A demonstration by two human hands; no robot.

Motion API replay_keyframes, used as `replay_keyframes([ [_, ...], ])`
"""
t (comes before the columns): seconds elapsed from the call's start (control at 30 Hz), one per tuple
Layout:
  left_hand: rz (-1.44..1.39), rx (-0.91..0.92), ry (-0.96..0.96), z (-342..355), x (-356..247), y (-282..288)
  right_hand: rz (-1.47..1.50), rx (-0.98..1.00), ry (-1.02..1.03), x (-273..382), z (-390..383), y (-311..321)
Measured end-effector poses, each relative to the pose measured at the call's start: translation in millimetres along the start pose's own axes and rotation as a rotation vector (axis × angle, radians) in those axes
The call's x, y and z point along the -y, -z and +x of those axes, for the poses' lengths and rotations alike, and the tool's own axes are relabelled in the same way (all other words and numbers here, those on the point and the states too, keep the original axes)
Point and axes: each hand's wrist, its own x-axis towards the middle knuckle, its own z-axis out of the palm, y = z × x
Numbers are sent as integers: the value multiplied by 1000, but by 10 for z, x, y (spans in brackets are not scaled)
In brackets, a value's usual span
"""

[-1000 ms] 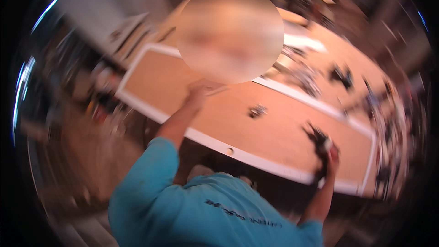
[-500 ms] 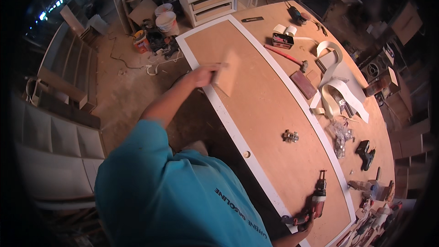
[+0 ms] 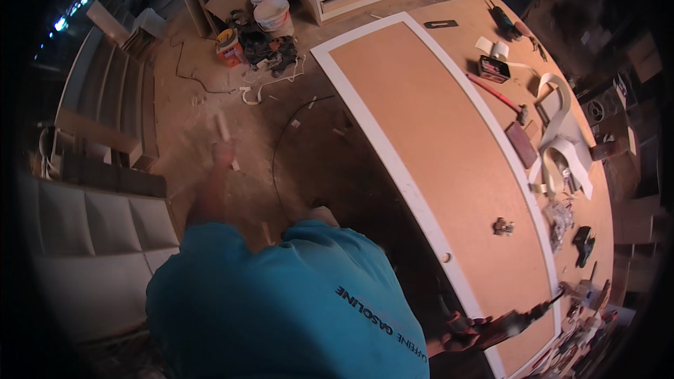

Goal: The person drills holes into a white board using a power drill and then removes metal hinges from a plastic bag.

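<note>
My left hand, smeared by motion, is out over the floor at the left, away from the bench. It grips a small flat wooden board, which appears nearly edge-on. At the lower right, my right hand is closed around a power drill, held over the near end of a brown panel with a white border. The drill's bit points to the right, toward the panel's edge. A round hole is cut near the panel's left border. On the panel lies a small metal fitting, perhaps a hinge.
Right of the panel lie a red-handled hammer, a dark red block, curled edging strip, a black tool and a small box. Buckets and a cable are on the floor. White cabinet parts stand left.
My left hand has swung left with the wooden board, from over the panel to over the floor. The drill has turned from pointing up the panel to pointing right. The view has shifted left.
</note>
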Motion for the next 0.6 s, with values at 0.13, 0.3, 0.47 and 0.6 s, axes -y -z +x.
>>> replay_keyframes([
  [0.13,76,22,-788,215,-736,-208,3,-126,-25,-914,315,-587],
  [0.3,214,149,-1368,182,-1882,-211,-18,-45,-132,-1939,945,-1323],
  [0.47,284,18,-1704,567,-2771,-394,-123,-186,-170,-2735,1405,-1832],
  [0.6,393,23,-1798,1141,-3268,-852,-179,-239,-106,-3329,1888,-1973],
])
